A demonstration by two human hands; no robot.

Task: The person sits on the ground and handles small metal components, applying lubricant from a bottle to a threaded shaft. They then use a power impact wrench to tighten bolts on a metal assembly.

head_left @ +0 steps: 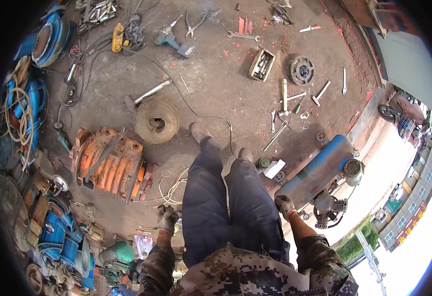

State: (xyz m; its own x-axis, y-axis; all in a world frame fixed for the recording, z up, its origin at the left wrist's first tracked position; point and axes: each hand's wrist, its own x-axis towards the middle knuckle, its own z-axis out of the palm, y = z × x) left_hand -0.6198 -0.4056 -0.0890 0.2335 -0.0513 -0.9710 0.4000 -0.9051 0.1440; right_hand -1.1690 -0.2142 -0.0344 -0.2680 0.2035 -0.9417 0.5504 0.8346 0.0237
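My left hand (167, 220), in a grey work glove, hangs beside my left thigh with its fingers curled; no held thing shows. A coil of pale cord (177, 191) lies on the floor just ahead of it. My right hand (285, 205), also gloved, hangs by my right leg in a loose fist, with nothing visible in it. In the picture it comes right at the end of a blue air compressor tank (319, 165); whether they touch I cannot tell. Left of my legs stand an orange ribbed motor housing (110, 160) and a round metal disc (169, 121) with a central hole.
A hammer (149, 93) lies by the disc. Farther off are a cordless drill (175, 42), pliers (194, 24), an open-end wrench (244, 36), a wooden box of sockets (262, 65) and a ring-shaped part (300, 70). A black cable (186, 101) crosses the floor. Blue motors (58, 232) crowd the left.
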